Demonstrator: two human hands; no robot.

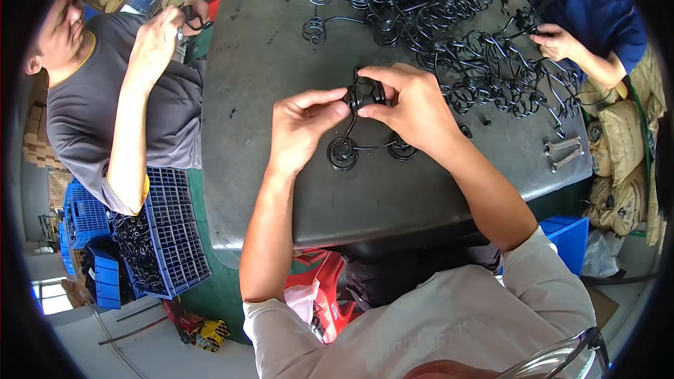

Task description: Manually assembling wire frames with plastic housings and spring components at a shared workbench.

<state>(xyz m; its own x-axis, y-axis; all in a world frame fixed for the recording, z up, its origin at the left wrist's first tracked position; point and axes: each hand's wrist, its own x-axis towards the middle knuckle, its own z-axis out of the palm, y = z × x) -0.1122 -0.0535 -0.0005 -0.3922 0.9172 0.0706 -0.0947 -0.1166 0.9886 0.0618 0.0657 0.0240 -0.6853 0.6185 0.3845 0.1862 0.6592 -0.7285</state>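
Over the grey tabletop [260, 147], both my hands grip a black bent-wire spring [364, 92] with several coils. My left hand [300, 126] pinches its left side between thumb and fingers. From the right, my right hand [419, 109] closes on the upper coils, its thumb and forefinger curled around them. A straight wire runs down from the held part to a flat black spiral [342, 154]. A thin cross wire links that spiral to another one [401, 147] below my right hand. My fingers partly hide the held section.
A large tangled pile of black wire springs [421, 0] spreads over the far and right tabletop. Two wrenches [564, 153] lie by the right edge. Co-workers handle black parts at left [158, 42] and right [554, 42]. Blue crates [172, 224] stand left; sacks [621, 147] at right.
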